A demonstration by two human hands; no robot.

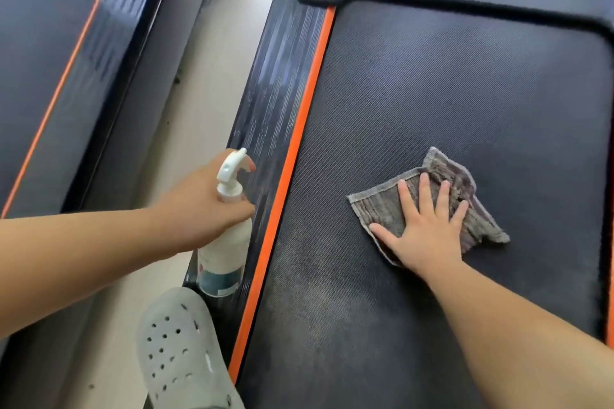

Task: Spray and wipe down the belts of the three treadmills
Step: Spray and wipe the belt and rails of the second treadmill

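A dark textured treadmill belt [465, 93] fills the right of the head view, bordered on its left by an orange strip [300, 129]. On the belt lies a grey-brown cloth [375, 206]; my right hand [428, 229] presses flat on it with straight, spread fingers. My left hand [199, 206] grips the neck of a white spray bottle [226, 249] with a white trigger head. The bottle stands over the treadmill's black side rail [279, 76]. Pale damp-looking patches show on the belt near the bottom.
A second treadmill belt [36, 43] with its own orange strip lies at the far left. A strip of light floor [206, 76] runs between the two machines. My foot in a grey perforated clog [182, 352] rests at the bottom, beside the rail.
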